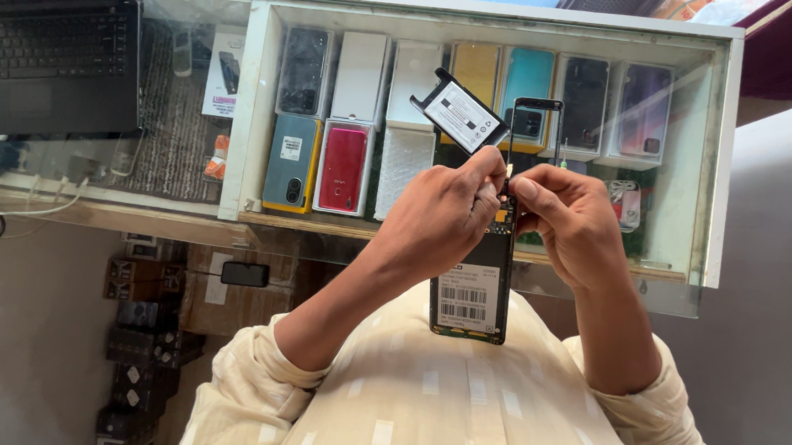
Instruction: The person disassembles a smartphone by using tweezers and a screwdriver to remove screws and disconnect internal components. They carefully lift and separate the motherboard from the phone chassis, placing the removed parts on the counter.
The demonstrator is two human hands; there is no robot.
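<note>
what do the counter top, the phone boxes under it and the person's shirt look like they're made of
Counter top: clear glass, glossy; the boxes show through it. Phone boxes: probably printed card, some looking film-wrapped or shiny. Shirt: soft woven cloth, cream, matte, with folds and a button.

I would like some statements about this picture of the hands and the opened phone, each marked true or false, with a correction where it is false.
1. Both hands work on an opened phone with its back cover off. True.
2. The left hand is resting flat on the laptop. False: it is at the phone, and the laptop lies apart at the far left of the counter.
3. A dark panel with a white label stands tilted above the left hand's fingers. True.
4. The glass counter holds fruit. False: it holds phones and phone boxes, among them a red phone.
5. The right hand pinches near the top of the phone. True.
</note>
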